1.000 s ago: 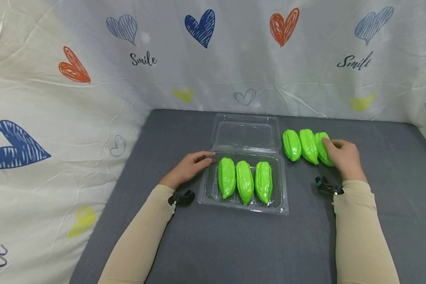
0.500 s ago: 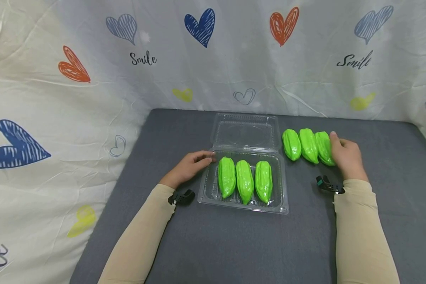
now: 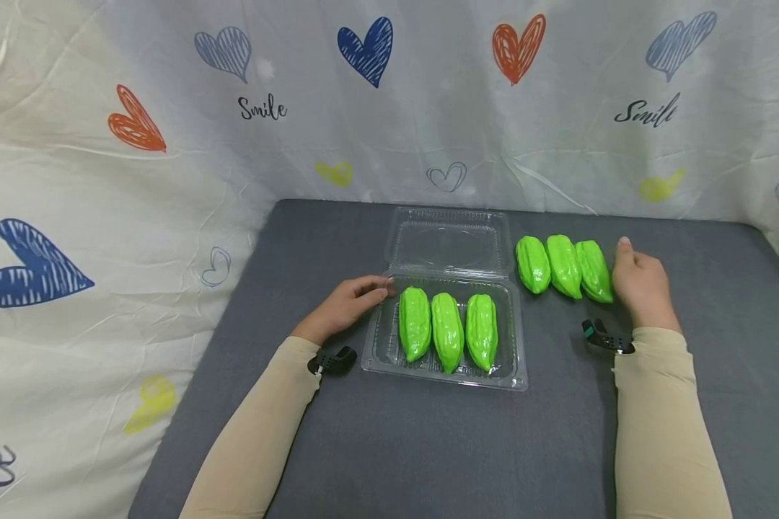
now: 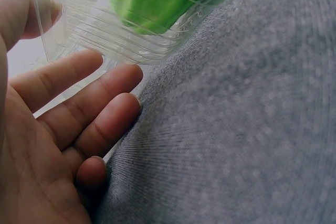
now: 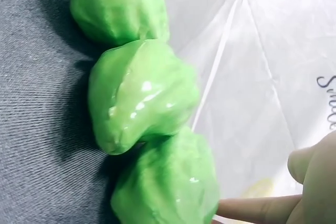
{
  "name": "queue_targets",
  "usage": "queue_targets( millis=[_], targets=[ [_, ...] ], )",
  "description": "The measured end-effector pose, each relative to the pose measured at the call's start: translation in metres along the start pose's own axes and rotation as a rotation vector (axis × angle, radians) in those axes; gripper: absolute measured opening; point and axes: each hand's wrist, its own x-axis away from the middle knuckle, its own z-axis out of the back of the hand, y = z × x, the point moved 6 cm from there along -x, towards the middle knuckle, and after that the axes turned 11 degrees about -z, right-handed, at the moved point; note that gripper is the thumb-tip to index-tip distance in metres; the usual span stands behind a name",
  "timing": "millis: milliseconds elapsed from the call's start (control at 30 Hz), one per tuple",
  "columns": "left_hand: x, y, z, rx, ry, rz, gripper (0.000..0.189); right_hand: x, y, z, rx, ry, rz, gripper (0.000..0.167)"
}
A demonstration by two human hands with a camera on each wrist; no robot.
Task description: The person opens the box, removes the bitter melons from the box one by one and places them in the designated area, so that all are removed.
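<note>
My left hand is at the left rim of an open clear plastic container. In the left wrist view its thumb is on one side of the clear rim and the fingers on the other, pinching it. Inside the tray lie a left star fruit, a middle one and a right one, all glossy, ribbed and bright green. My right hand is beside the rightmost star fruit of a row on the table. Its thumb is raised, and a straight finger touches that fruit in the right wrist view.
Two more star fruits, a left one and a middle one, complete the row right of the container. Its lid lies folded back. A grey cloth covers the table. Behind it hangs a white curtain with printed hearts.
My right hand has drawn back to the right, its thumb coming off the rightmost star fruit, which stays in the row. My left hand and the container have not moved.
</note>
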Motion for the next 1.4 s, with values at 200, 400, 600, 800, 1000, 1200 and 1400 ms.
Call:
queue_targets(
  millis=[200, 400, 600, 800, 1000, 1200, 1400],
  targets=[
    [0.0, 0.0, 0.0, -0.011, 0.0, -0.007, 0.044, 0.004, -0.006, 0.005, -0.032, -0.009, -0.018, 0.081],
    [0.0, -0.001, 0.0, -0.005, 0.004, -0.006, 0.043, 0.011, -0.017, 0.012, -0.064, 0.018, 0.022, 0.076],
    [0.0, -0.002, 0.0, -0.001, 0.007, -0.006, 0.042, 0.022, -0.034, 0.015, -0.035, 0.024, 0.084, 0.076],
    [0.0, -0.002, 0.0, -0.008, 0.006, -0.007, 0.042, 0.04, -0.056, 0.013, 0.001, 0.038, 0.13, 0.078],
    [0.0, -0.001, 0.001, -0.016, 0.005, -0.007, 0.042, 0.053, -0.071, 0.007, 0.045, 0.024, 0.171, 0.078],
    [0.0, -0.001, 0.001, -0.013, 0.004, -0.005, 0.043, 0.064, -0.085, 0.001, 0.054, 0.029, 0.233, 0.068],
    [-0.001, -0.002, 0.001, -0.017, 0.005, -0.001, 0.043, 0.074, -0.095, -0.009, 0.069, 0.019, 0.285, 0.062]
  ],
)
